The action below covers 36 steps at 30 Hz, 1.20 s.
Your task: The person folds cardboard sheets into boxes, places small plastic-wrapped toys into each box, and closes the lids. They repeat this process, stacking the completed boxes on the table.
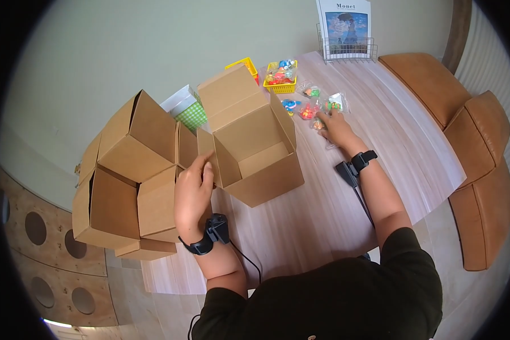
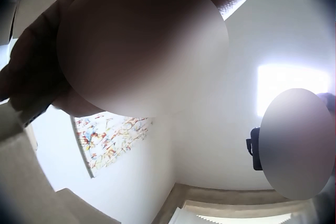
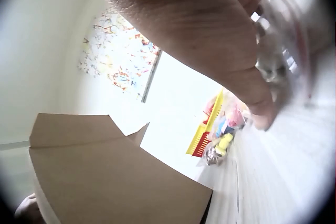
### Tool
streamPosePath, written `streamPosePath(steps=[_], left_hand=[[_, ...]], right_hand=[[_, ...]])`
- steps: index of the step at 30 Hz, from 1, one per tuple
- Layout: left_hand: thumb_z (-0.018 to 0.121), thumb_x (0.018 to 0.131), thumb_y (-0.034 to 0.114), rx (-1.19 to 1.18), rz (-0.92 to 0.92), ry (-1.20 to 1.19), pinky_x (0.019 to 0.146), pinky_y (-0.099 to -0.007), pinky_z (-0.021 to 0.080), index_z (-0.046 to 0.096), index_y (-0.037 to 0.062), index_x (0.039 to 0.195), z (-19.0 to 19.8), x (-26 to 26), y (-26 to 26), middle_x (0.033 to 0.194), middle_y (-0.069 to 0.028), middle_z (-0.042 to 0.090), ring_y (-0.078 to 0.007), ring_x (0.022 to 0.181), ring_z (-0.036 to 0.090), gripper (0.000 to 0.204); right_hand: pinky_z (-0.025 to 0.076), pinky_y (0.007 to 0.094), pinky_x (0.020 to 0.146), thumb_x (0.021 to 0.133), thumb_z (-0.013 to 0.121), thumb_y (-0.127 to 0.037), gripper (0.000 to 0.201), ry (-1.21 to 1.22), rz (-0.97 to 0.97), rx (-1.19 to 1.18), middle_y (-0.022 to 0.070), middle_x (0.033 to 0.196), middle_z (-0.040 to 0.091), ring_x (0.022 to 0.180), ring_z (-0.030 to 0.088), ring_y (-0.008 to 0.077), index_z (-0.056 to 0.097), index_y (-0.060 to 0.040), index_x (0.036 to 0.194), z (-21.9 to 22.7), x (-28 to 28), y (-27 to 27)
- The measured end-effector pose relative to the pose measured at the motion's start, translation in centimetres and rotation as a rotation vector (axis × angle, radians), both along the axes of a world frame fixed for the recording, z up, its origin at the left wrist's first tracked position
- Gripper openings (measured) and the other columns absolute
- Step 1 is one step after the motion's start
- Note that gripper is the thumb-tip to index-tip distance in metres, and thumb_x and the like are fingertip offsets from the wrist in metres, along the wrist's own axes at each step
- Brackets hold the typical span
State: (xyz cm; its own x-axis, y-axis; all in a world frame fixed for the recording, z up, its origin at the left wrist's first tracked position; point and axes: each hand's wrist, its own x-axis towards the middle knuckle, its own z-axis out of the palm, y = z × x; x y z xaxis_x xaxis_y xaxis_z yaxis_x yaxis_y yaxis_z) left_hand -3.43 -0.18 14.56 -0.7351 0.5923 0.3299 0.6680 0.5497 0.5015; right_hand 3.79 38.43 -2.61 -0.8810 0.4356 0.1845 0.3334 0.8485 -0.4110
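Observation:
An open cardboard box (image 1: 269,184) stands on the table with its flaps up. My left hand (image 1: 191,192) pinches its left side flap (image 1: 205,146) between thumb and fingers. On the table to the box's right, my right hand (image 1: 339,131) grips a small toy in a clear plastic bag (image 1: 318,124). In the right wrist view, thumb and fingers lie around the crinkled clear bag (image 3: 287,40); the toy inside is blurred. Just beyond that hand lie more bagged toys: a red one (image 1: 307,111), a blue one (image 1: 290,105) and green ones (image 1: 334,102).
A yellow basket (image 1: 281,88) of bagged toys stands behind, with another yellow basket (image 1: 245,63) partly hidden by the box. More open cardboard boxes (image 1: 116,198) crowd the left, near a green checked container (image 1: 191,115). A wire rack (image 1: 351,51) holds a Monet print at the back.

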Motion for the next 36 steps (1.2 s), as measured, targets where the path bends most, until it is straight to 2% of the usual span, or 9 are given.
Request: streamPosePath(steps=[6, 13, 19, 23, 26, 29, 31, 33, 36], left_hand=[[0.057, 0.093, 0.023, -0.01, 0.034, -0.105, 0.064, -0.0379, 0.049, 0.069, 0.0006, 0.103, 1.3, 1.8, -0.4, 0.071, -0.0211, 0.064, -0.0353, 0.067, 0.064, 0.027], [0.058, 0.092, 0.022, -0.04, 0.023, -0.078, 0.067, -0.0392, 0.05, 0.07, -0.0011, 0.098, 1.5, 1.6, -0.4, 0.077, -0.0219, 0.065, -0.0372, 0.073, 0.065, 0.026], [0.058, 0.092, 0.021, -0.023, 0.016, -0.041, 0.069, -0.0396, 0.05, 0.07, -0.001, 0.099, 1.2, 1.4, -0.4, 0.078, -0.0219, 0.066, -0.0379, 0.074, 0.064, 0.026], [0.059, 0.092, 0.021, -0.063, 0.016, -0.046, 0.066, -0.0385, 0.05, 0.069, -0.0014, 0.1, 1.3, 1.6, -0.5, 0.076, -0.0218, 0.065, -0.037, 0.071, 0.064, 0.026], [0.059, 0.092, 0.021, -0.066, 0.017, -0.075, 0.063, -0.0373, 0.049, 0.069, -0.0023, 0.1, 1.7, 2.0, -0.8, 0.073, -0.0214, 0.064, -0.0353, 0.067, 0.064, 0.027], [0.06, 0.092, 0.02, -0.071, 0.025, -0.058, 0.061, -0.0366, 0.048, 0.069, -0.0036, 0.1, 1.5, 1.7, -1.4, 0.07, -0.021, 0.063, -0.0327, 0.063, 0.062, 0.027], [0.06, 0.092, 0.02, -0.083, 0.027, -0.06, 0.061, -0.0362, 0.048, 0.069, -0.0038, 0.101, 1.5, 1.7, -1.6, 0.07, -0.0212, 0.063, -0.0316, 0.062, 0.062, 0.027], [0.061, 0.091, 0.019, -0.089, 0.02, -0.053, 0.061, -0.0356, 0.048, 0.069, -0.0039, 0.101, 1.6, 1.7, -1.4, 0.071, -0.0215, 0.063, -0.0301, 0.061, 0.062, 0.027], [0.064, 0.089, 0.019, -0.089, 0.01, -0.044, 0.061, -0.0347, 0.049, 0.069, -0.004, 0.102, 1.4, 1.4, -1.3, 0.073, -0.0218, 0.065, -0.0279, 0.06, 0.063, 0.027]], right_hand=[[0.05, 0.0417, 0.086, 0.074, 0.072, -0.015, 0.051, 0.111, 0.088, -0.1, 0.0257, 0.126, 0.048, 0.102, 0.059, 0.0404, 0.057, -0.0104, 0.121, 1.3, 1.1, -0.6], [0.045, 0.0313, 0.081, 0.08, 0.067, -0.016, 0.017, 0.595, 0.127, -0.363, 0.009, 0.082, 0.06, 0.084, 0.057, 0.0201, 0.06, -0.0032, 0.088, 6.9, 1.0, -0.8], [0.046, 0.0324, 0.085, 0.085, 0.067, -0.011, 0.014, 1.142, 0.185, -0.51, 0.0086, 0.093, 0.06, 0.091, 0.058, 0.02, 0.061, -0.0022, 0.093, 16.0, 2.8, -8.8], [0.047, 0.0327, 0.084, 0.083, 0.07, -0.012, 0.019, 1.024, 0.451, -0.033, 0.0088, 0.098, 0.06, 0.093, 0.058, 0.0211, 0.062, -0.0031, 0.098, 18.4, 2.2, -13.4], [0.048, 0.0312, 0.081, 0.088, 0.066, -0.013, 0.016, 0.718, 0.533, -0.522, 0.0076, 0.101, 0.061, 0.093, 0.059, 0.0187, 0.063, -0.0042, 0.101, 18.6, 2.3, -15.1], [0.049, 0.0371, 0.079, 0.085, 0.066, -0.014, 0.017, 1.073, 0.363, -0.343, 0.0115, 0.096, 0.06, 0.089, 0.059, 0.0235, 0.062, -0.0029, 0.098, 16.5, -1.5, -11.3], [0.05, 0.0371, 0.079, 0.086, 0.063, -0.015, 0.018, 1.102, 0.167, -0.444, 0.013, 0.099, 0.062, 0.091, 0.06, 0.0246, 0.063, -0.0015, 0.098, 14.0, -4.5, -7.5], [0.049, 0.0358, 0.085, 0.084, 0.067, -0.02, 0.029, 0.762, 0.089, -0.31, 0.0129, 0.109, 0.062, 0.099, 0.06, 0.0245, 0.062, -0.0027, 0.107, 10.0, -8.1, -3.8], [0.04, 0.049, 0.099, 0.081, 0.066, -0.03, 0.048, 0.324, 0.069, 0.027, 0.0197, 0.131, 0.052, 0.121, 0.05, 0.0354, 0.057, -0.0137, 0.126, 5.1, -10.6, -4.0]])
